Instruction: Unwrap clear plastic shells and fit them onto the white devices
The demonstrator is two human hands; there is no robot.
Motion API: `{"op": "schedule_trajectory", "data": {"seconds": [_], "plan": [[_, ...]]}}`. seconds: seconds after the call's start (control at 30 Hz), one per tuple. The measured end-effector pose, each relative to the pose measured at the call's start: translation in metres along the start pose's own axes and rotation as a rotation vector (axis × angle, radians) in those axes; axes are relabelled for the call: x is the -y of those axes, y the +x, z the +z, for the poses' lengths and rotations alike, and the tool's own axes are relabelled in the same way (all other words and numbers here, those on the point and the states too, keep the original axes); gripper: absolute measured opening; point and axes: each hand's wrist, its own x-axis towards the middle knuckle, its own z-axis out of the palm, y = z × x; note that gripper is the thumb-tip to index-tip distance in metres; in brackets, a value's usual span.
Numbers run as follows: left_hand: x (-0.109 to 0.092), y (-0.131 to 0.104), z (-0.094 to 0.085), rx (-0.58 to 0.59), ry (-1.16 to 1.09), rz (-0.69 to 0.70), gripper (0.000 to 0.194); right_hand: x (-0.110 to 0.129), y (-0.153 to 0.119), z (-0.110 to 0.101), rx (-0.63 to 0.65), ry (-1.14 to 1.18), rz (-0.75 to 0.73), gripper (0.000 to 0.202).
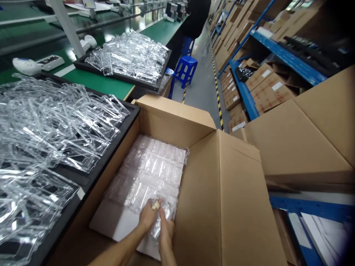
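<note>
Both of my hands are inside an open cardboard box [198, 173]. My left hand [148, 214] is closed at the left side of a clear plastic-wrapped piece [156, 227]; a pale wrap circles one of its fingers. On the right side of the same piece, my right hand [166, 227] grips it. Beneath and beyond them, rows of clear-wrapped packets [155, 162] lie on a white sheet [111, 220] at the bottom of the box.
Black trays [111, 157] heaped with clear plastic parts [63, 118] stand at the left, one overlapping the box edge. Blue stools [186, 68] stand in the aisle. Blue shelving [288, 55] with cartons lines the right. A person in dark clothing [198, 16] is far ahead.
</note>
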Motion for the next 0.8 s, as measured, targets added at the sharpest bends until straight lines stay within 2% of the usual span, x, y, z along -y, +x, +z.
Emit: {"op": "schedule_trajectory", "data": {"seconds": [0.1, 0.2, 0.27, 0.33, 0.43, 0.5, 0.63, 0.8], "plan": [[-0.016, 0.012, 0.023, -0.054, 0.129, 0.122, 0.047, 0.006, 0.024, -0.011, -0.115, -0.201, 0.010, 0.053], [-0.011, 0.020, 0.018, -0.151, 0.261, 0.240, 0.044, 0.007, 0.031, -0.008, -0.158, -0.368, -0.005, 0.050], [0.001, 0.023, 0.001, -0.232, 0.332, 0.280, 0.048, 0.008, 0.026, -0.002, -0.197, -0.470, -0.015, 0.052], [0.018, 0.026, -0.021, -0.326, 0.385, 0.263, 0.060, 0.011, 0.017, 0.005, -0.231, -0.556, -0.032, 0.057], [0.045, 0.035, -0.055, -0.515, 0.482, 0.119, 0.082, 0.020, 0.010, 0.016, -0.239, -0.625, -0.080, 0.058], [0.062, 0.043, -0.073, -0.599, 0.509, -0.002, 0.091, 0.024, 0.009, 0.022, -0.234, -0.637, -0.095, 0.057], [0.080, 0.060, -0.093, -0.601, 0.454, -0.130, 0.099, 0.024, 0.009, 0.033, -0.237, -0.621, -0.095, 0.067], [0.079, 0.065, -0.093, -0.501, 0.390, -0.141, 0.095, 0.020, 0.001, 0.059, -0.148, -0.524, -0.150, 0.077]]}}
